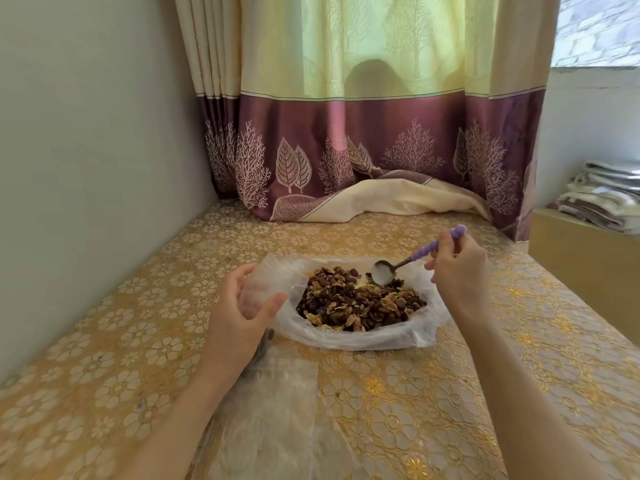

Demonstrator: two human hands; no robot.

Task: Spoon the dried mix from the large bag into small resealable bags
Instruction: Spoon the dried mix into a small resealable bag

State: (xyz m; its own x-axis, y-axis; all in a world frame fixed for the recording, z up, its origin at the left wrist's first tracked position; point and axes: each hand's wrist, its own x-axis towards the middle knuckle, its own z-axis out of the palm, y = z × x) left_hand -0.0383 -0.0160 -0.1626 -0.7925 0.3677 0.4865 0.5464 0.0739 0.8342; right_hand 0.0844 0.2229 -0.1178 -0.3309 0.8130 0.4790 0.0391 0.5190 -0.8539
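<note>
A large clear plastic bag (360, 337) lies open on the table, rolled down around a heap of dried mix (360, 303) of walnuts and dark raisins. My left hand (239, 310) holds a small clear resealable bag (263, 285) at the big bag's left edge, thumb and fingers curled round it. My right hand (457, 271) pinches the purple handle of a metal spoon (384, 271). The spoon's bowl looks empty and hovers over the far side of the mix.
The table (104, 341) has a gold floral cover. More clear small bags (277, 403) lie flat near its front edge between my forearms. A purple and cream curtain (363, 150) drapes onto the far edge. A wall bounds the left; folded cloths (606, 195) sit on a shelf right.
</note>
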